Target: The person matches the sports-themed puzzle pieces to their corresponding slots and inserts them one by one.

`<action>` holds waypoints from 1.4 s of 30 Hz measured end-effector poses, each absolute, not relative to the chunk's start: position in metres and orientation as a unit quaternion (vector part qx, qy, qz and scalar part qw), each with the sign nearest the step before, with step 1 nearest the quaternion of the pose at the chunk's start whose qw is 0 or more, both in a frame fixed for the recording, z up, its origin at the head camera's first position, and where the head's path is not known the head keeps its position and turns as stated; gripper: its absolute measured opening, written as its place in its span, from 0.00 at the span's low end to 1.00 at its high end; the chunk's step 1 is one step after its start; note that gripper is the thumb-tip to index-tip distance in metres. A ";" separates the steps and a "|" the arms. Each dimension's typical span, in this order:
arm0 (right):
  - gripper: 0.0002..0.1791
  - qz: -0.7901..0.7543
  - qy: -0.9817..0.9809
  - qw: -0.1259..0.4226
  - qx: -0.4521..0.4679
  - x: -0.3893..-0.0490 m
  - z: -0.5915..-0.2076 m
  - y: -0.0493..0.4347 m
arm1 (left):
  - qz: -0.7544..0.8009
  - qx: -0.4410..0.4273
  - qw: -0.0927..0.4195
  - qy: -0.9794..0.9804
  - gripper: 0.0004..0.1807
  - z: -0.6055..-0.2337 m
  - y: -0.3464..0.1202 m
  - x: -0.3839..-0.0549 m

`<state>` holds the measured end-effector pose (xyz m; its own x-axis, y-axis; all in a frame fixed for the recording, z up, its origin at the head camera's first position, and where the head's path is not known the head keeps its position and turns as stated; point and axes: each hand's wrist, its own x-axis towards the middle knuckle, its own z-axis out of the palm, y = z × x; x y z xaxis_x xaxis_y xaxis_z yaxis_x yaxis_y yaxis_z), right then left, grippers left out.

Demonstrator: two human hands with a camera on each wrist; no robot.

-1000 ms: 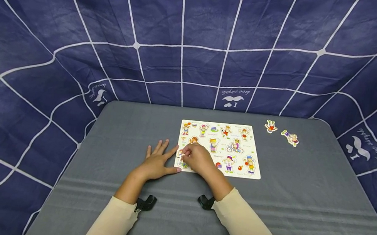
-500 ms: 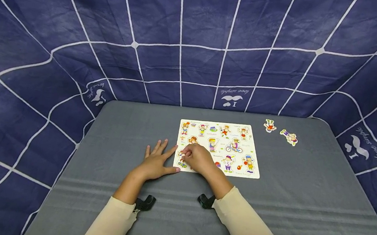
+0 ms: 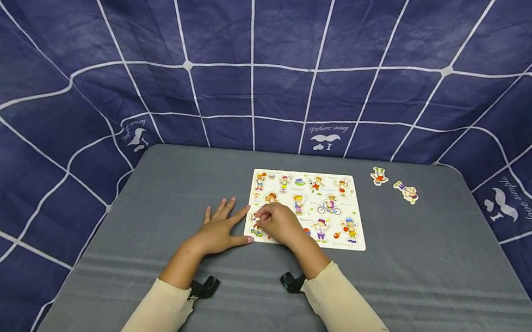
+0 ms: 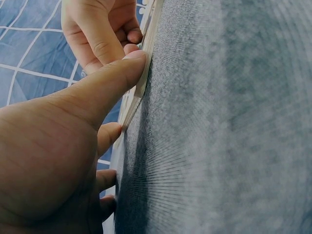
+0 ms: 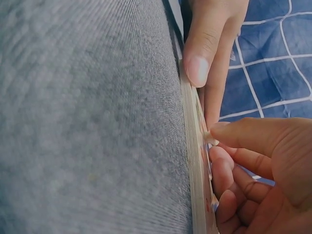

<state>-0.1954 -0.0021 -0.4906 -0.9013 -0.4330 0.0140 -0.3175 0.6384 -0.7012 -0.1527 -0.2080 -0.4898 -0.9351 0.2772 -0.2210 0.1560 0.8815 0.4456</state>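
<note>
A white puzzle board (image 3: 315,182) printed with sports figures lies flat on the grey table. My right hand (image 3: 281,224) is over its lower left part. In the right wrist view, the thumb and forefinger pinch a small pale knob (image 5: 211,139) that sticks up from a puzzle piece (image 3: 256,232) at the board's lower left corner. The right fingers partly cover that piece. My left hand (image 3: 219,231) rests with spread fingers at the board's left side. Its thumb and forefinger tips touch the board's left edge and corner, and the other fingers lie on the cloth.
Two loose figure-shaped puzzle pieces lie beyond the board to the right, one with a red top (image 3: 379,176) and one tilted on its side (image 3: 406,192). Grey cloth (image 3: 412,270) covers the table. A blue curtain (image 3: 222,35) with white grid lines hangs behind and at both sides.
The head view has shifted slightly. Both hands stay in nearly the same place on the board, and the right fingers keep their pinch at the lower left piece.
</note>
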 end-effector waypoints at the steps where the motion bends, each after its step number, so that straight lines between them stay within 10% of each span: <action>1: 0.03 -0.372 0.901 0.078 -0.208 -0.195 -0.491 -0.002 | 0.216 0.113 0.140 0.960 0.48 -0.490 -0.208 -0.152; 42: 0.15 -0.575 0.804 0.047 -0.144 -0.208 -0.468 0.026 | 0.213 0.110 0.131 0.962 0.49 -0.492 -0.207 -0.153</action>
<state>-0.2076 0.0257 -0.4677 -0.9537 -0.2869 0.0897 -0.1778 0.2979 -0.9379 -0.1530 -0.2073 -0.4922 -0.9414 0.2674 -0.2056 0.1559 0.8854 0.4380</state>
